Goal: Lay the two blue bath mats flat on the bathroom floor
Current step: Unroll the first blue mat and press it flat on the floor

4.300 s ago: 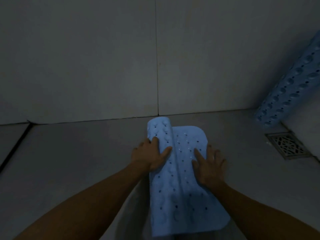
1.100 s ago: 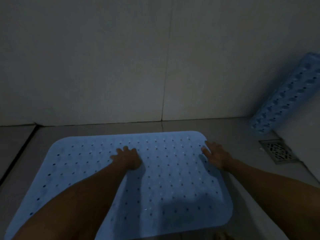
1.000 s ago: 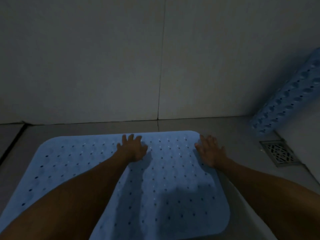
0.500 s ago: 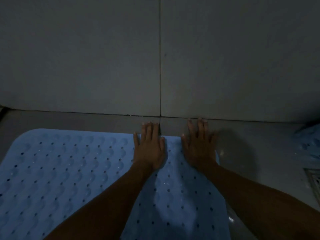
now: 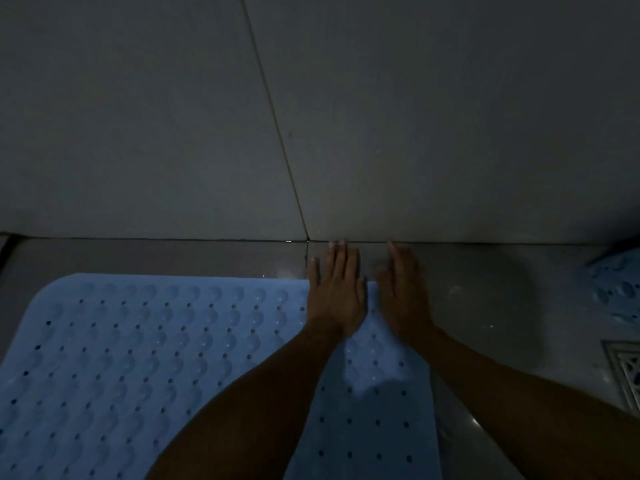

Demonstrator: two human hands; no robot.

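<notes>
A light blue bath mat (image 5: 145, 348) with rows of holes and bumps lies unrolled flat on the grey floor, filling the lower left. My left hand (image 5: 335, 296) presses flat on its far right corner, fingers straight and reaching over the mat's edge towards the wall. My right hand (image 5: 403, 292) lies flat beside it on the same corner, fingers straight. The second blue mat (image 5: 618, 289) shows only as a rolled end at the right edge.
A grey tiled wall (image 5: 381, 116) rises just beyond my fingertips. A metal floor drain (image 5: 627, 372) sits at the right edge, below the rolled mat. Bare wet floor (image 5: 502, 306) lies between the mat and the drain.
The mat went from rolled to fully spread out. In the last second both hands slid together to its far right corner and pushed forward towards the wall; the view shifted right and closer.
</notes>
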